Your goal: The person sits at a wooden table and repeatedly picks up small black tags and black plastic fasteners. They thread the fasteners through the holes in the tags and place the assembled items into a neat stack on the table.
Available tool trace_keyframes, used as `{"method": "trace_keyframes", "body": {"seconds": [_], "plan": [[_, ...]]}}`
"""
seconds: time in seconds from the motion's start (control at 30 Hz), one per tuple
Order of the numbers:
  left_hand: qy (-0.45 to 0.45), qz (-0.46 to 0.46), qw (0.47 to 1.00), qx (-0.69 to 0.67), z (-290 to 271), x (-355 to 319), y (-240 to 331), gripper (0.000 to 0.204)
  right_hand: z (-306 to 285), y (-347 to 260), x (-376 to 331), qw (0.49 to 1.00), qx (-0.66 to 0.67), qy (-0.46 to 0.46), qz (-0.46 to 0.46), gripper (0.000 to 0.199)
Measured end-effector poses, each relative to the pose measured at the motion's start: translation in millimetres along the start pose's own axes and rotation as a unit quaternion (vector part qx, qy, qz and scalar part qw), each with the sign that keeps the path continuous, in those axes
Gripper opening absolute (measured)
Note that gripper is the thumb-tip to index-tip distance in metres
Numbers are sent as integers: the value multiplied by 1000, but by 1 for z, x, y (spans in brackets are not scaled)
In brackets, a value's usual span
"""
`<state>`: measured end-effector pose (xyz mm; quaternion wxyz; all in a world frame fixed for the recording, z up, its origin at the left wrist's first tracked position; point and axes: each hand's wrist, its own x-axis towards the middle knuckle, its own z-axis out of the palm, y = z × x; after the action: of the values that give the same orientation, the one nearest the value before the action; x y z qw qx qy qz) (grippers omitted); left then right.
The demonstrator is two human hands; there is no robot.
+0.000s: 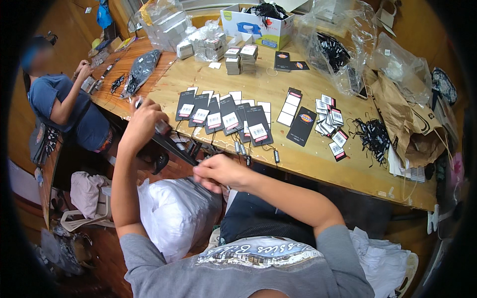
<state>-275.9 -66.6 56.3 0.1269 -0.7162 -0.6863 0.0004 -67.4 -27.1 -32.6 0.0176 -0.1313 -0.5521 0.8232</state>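
My left hand (pixel 148 119) is raised at the table's front edge, its fingers closed round a black hang tag (pixel 174 148) seen nearly edge-on. My right hand (pixel 218 173) is closed in a pinch at the tag's lower end; what lies between its fingertips is too small to make out. Just beyond, a fanned row of black hang tags (pixel 230 120) with white barcode stickers lies on the table (pixel 198 79). Black cords with small dark toggles (pixel 276 156) hang from the row over the front edge.
Right of the row lie a black tag (pixel 301 126), a pile of small barcode tags (pixel 330 119) and tangled black cords (pixel 373 139). Stacked cards (pixel 241 60) and a box (pixel 257 29) stand behind. A white plastic sack (pixel 174 213) sits below. Another person (pixel 64 99) works at left.
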Motion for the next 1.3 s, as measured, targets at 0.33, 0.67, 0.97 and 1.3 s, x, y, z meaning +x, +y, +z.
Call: {"method": "trace_keyframes", "body": {"seconds": [0.33, 0.67, 0.97, 1.3], "plan": [[75, 157, 983, 59, 78, 76, -44, 14, -3, 30, -23, 846, -503, 14, -179, 25], [24, 252, 924, -286, 94, 195, 138, 59, -149, -60, -128, 594, -681, 423, 70, 60], [-80, 200, 946, -242, 108, 238, 171, 77, -174, -54, -111, 653, -614, 437, 72, 61], [18, -10, 730, -684, 66, 212, 193, 24, -184, -79, -141, 848, -230, 423, -222, 17]]}}
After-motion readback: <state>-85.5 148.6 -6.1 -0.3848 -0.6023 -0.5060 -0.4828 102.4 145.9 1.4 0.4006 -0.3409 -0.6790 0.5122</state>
